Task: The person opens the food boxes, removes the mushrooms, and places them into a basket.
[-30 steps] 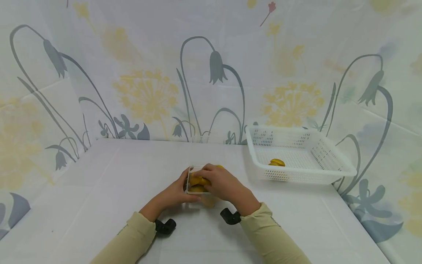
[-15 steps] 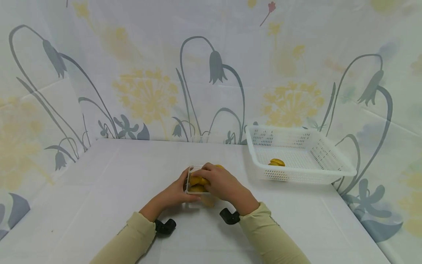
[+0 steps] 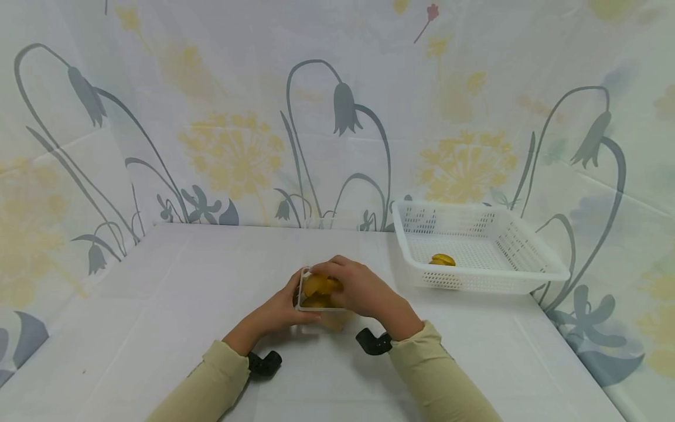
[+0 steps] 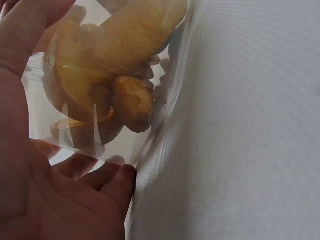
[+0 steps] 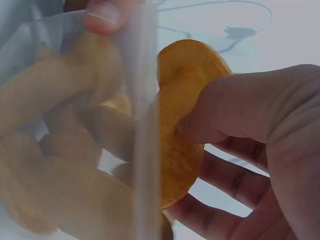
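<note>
A clear plastic box stands on the white table with several yellow-brown mushrooms inside. My left hand grips it from the left, thumb on the near side and fingers round the wall. At the box's opening, my right hand pinches an orange-brown mushroom between thumb and fingers. In the right wrist view its cap is partly hidden behind the box rim. Other mushrooms show blurred through the wall, with stems and caps overlapping. The right fingertips inside the box are hidden in the head view.
A white perforated basket stands at the back right, with one or more yellow-brown pieces near its front wall. A faint transparent object is at the table's back edge. Flowered cloth hangs behind the table.
My right hand has shifted slightly up and to the right at the box, and the mushrooms under it have turned a little. The yellow bit beyond it is now hidden. My left hand stays put.
</note>
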